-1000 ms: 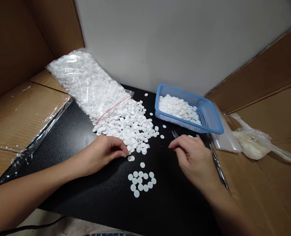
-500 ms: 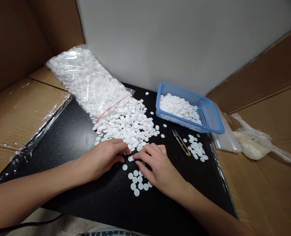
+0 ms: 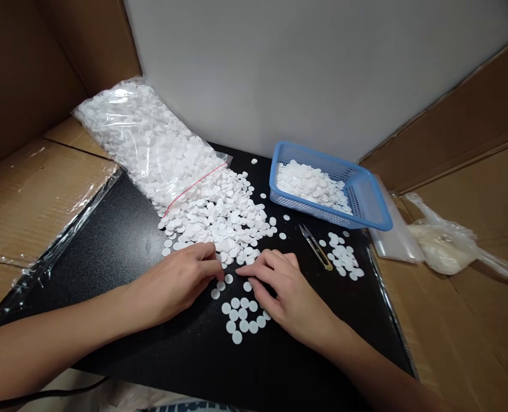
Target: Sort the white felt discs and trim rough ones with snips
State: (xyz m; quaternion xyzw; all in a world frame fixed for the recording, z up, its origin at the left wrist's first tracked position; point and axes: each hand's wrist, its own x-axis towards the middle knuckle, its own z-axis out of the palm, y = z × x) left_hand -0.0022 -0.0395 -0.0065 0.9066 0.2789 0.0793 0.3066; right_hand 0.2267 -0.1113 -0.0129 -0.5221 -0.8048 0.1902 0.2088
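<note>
A loose pile of small white discs [image 3: 219,220] spills from a clear plastic bag [image 3: 146,143] onto a black mat [image 3: 133,240]. My left hand [image 3: 180,280] lies at the pile's near edge, fingers curled down, fingertips touching discs. My right hand [image 3: 286,292] rests beside it with fingers stretched flat, fingertips on loose discs. Between and below the hands sits a small group of sorted discs [image 3: 240,320]. Neither hand grips anything that I can make out.
A blue basket [image 3: 367,200] with discs stands at the back right. Small thread snips [image 3: 316,247] and another little cluster of discs [image 3: 343,260] lie in front of it. Cardboard walls close in both sides; a crumpled plastic bag [image 3: 442,246] lies at right.
My right hand left the snips on the mat and came left to the pile's edge beside my left hand. A few discs were pulled down toward the sorted group.
</note>
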